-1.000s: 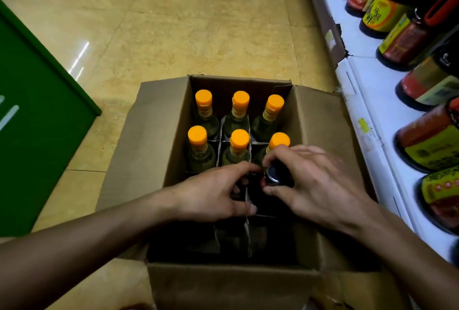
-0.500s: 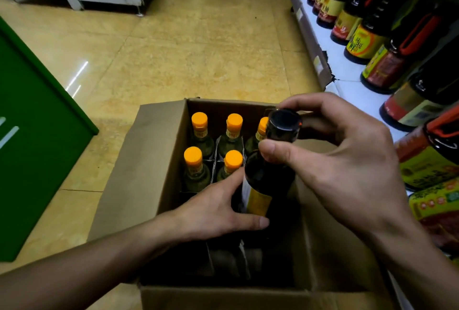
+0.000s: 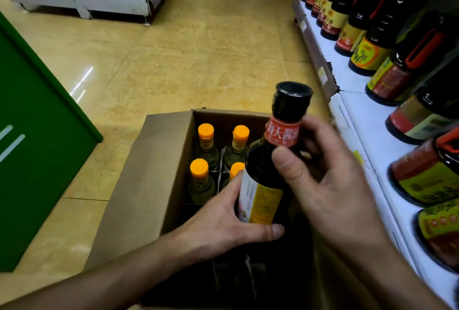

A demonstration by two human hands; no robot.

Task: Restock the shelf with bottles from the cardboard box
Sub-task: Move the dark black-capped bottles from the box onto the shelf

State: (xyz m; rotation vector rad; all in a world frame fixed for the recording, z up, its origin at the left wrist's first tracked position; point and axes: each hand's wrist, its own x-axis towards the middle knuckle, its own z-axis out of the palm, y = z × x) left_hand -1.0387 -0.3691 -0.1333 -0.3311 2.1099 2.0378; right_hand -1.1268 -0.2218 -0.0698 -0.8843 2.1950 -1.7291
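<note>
At frame centre, the right hand [image 3: 330,185] clamps the neck and the left hand [image 3: 223,223] the label of a dark black-capped glass bottle [image 3: 267,170] over the brown cardboard box [image 3: 154,173]; swinging it rightward could knock the crowded bottles [image 3: 372,54] on the white shelf [image 3: 360,116].

bottle [image 3: 260,168]: dark, red band, yellow label | boxed bottles [image 3: 201,185]: orange caps

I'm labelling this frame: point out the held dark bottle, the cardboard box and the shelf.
dark bottle [image 3: 265,198], head view, yellow label.
cardboard box [image 3: 149,180], head view, left flap.
shelf [image 3: 365,121], head view, bare white board.
</note>
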